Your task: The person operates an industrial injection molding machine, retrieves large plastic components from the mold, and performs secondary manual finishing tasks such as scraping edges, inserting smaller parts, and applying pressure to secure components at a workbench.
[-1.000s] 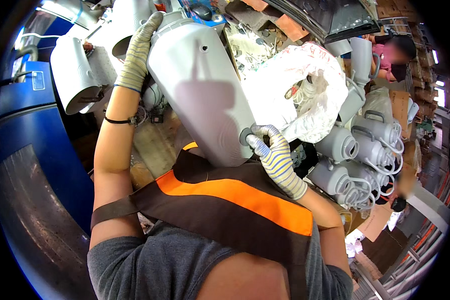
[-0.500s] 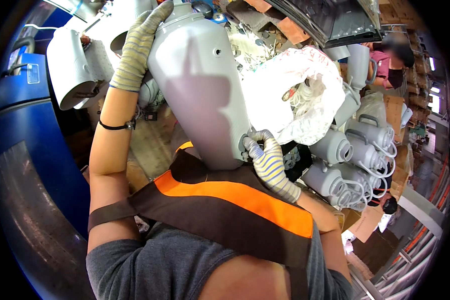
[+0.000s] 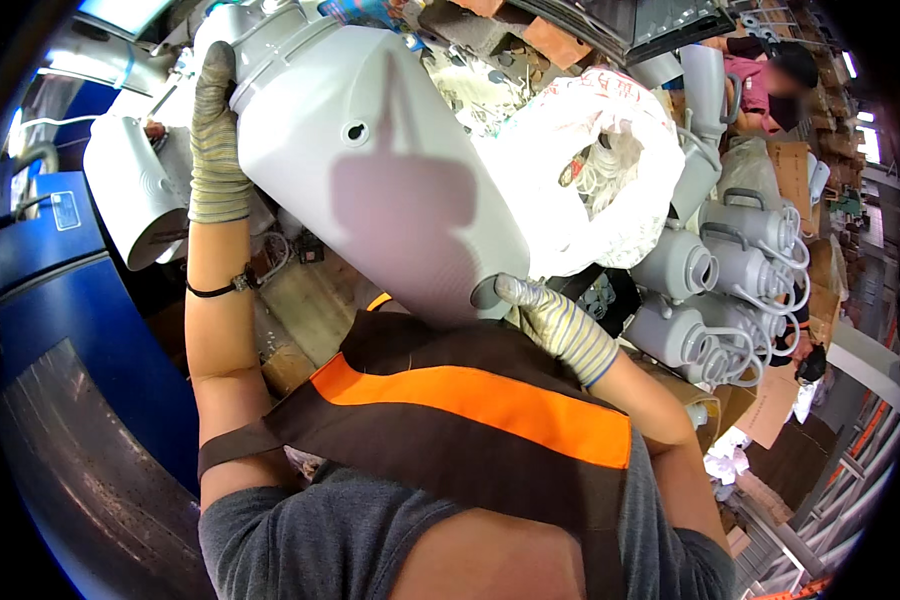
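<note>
A large pale grey plastic canister [image 3: 400, 210] slants across in front of me, its ribbed neck up at the far left and its base by my apron. My left hand [image 3: 218, 150], in a striped knit glove, grips it at the shoulder just below the neck. At the lower right, my right hand [image 3: 555, 325], gloved alike, holds the base with its fingers next to a round dark port [image 3: 486, 294]. A small keyhole-like hole [image 3: 355, 132] shows in the upper wall. Part of the right fingers is hidden.
A white plastic bag [image 3: 540, 190] of pale coiled tubing lies right of the canister. Several finished-looking grey canisters with hoses [image 3: 735, 265] are stacked farther right. Another grey canister body [image 3: 135, 190] stands by blue machinery [image 3: 50, 240] on the left. A person [image 3: 770, 85] is at far right.
The canister's neck end has swung to the left, with my left hand moving along. My right hand has shifted its hold slightly at the port.
</note>
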Tool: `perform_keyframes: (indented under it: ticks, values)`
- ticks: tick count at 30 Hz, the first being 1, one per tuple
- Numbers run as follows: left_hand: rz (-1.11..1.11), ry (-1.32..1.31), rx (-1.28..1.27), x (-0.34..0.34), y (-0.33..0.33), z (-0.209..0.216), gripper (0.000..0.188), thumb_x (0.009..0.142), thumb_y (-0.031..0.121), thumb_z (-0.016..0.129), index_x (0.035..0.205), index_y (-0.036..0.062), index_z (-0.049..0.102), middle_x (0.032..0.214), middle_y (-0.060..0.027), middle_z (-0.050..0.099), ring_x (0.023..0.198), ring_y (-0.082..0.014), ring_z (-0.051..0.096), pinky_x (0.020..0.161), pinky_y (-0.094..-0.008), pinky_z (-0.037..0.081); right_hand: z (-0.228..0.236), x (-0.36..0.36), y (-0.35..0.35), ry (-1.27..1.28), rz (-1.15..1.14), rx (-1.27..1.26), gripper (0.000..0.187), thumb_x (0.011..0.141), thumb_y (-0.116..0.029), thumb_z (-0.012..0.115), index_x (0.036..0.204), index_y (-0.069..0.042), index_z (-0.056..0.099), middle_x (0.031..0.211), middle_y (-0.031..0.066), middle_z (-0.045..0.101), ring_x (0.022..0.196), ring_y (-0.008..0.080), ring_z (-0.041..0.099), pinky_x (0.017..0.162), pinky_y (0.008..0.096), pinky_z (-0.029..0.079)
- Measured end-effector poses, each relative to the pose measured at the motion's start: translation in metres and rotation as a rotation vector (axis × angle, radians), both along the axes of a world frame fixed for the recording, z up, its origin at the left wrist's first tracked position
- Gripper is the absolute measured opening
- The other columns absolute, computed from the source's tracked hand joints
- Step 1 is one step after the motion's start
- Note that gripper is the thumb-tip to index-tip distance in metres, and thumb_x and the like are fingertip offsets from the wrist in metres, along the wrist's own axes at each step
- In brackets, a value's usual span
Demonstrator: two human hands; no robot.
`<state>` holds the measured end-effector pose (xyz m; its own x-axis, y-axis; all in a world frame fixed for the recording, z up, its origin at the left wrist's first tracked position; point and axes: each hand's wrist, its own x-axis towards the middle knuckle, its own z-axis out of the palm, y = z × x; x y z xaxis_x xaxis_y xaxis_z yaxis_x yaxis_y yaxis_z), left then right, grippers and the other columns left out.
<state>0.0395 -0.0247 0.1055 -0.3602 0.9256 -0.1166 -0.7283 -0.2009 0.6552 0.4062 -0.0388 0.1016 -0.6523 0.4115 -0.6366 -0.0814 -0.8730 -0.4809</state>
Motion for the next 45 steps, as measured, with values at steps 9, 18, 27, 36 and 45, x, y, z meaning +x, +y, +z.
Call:
perform_keyframes:
  ticks: [9,18,27,36,45]
  values:
    - [-0.034,0.005,-0.009,-0.004,0.004,-0.008,0.052,0.088,0.044,0.061,0.120,0.0030,0.056,0.109,-0.0125,0.064,0.095,-0.0202,0.064,0.084,-0.0332,0.054,-0.002,-0.007,-0.013,-0.180,0.008,0.173,0.050,0.087,-0.029,0.064,0.125,-0.002,0.046,0.117,0.0081,0.056,0.109,0.0176,0.053,0.098,0.0334,0.041]
    - [0.021,0.041,-0.109,0.008,0.025,-0.025,0.049,0.086,0.041,0.064,0.117,0.0031,0.058,0.105,-0.0116,0.065,0.091,-0.0188,0.065,0.081,-0.0317,0.055,-0.011,0.005,-0.005,-0.040,-0.039,0.053,0.056,0.084,-0.020,0.068,0.130,0.000,0.045,0.120,0.0107,0.056,0.111,0.0212,0.055,0.098,0.0356,0.044]
    - [0.133,0.385,-0.263,0.018,0.032,0.002,0.037,0.084,0.029,0.070,0.109,0.0032,0.063,0.095,-0.0065,0.067,0.080,-0.0137,0.065,0.072,-0.0267,0.054,-0.007,0.002,0.000,-0.089,-0.046,0.017,0.033,0.090,-0.029,0.063,0.110,-0.003,0.058,0.111,0.0085,0.059,0.104,0.0203,0.056,0.093,0.0373,0.045]
    - [0.240,0.747,-0.215,0.082,0.001,0.090,0.026,0.088,0.029,0.066,0.092,0.0046,0.059,0.080,0.0026,0.058,0.071,-0.0047,0.053,0.065,-0.0200,0.044,-0.028,0.015,0.011,-0.316,0.219,0.130,0.036,0.087,-0.037,0.066,0.104,-0.006,0.057,0.098,0.0037,0.060,0.093,0.0168,0.058,0.081,0.0315,0.050]
    - [0.107,0.576,-0.288,-0.034,0.032,-0.002,0.038,0.088,0.031,0.065,0.112,0.0022,0.061,0.097,-0.0058,0.066,0.083,-0.0126,0.065,0.071,-0.0256,0.054,-0.047,0.047,0.079,-0.308,0.377,-0.139,0.056,0.082,-0.041,0.069,0.122,-0.004,0.053,0.107,0.0122,0.062,0.095,0.0213,0.063,0.079,0.0336,0.054]
